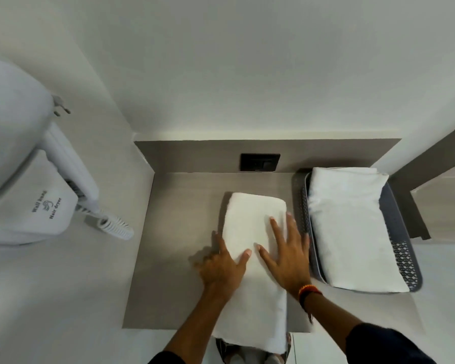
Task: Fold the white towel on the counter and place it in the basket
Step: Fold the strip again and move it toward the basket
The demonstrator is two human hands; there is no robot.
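A white towel lies on the grey counter, folded into a long narrow strip running away from me; its near end hangs over the counter's front edge. My left hand rests on the towel's left edge, fingers spread. My right hand lies flat on the towel's right half with its fingers apart, an orange band at the wrist. Right of the towel stands a grey perforated basket that holds another folded white towel.
A white wall-mounted hair dryer with a coiled cord hangs on the left wall. A black socket plate sits on the backsplash behind the towel. The counter ends just right of the basket.
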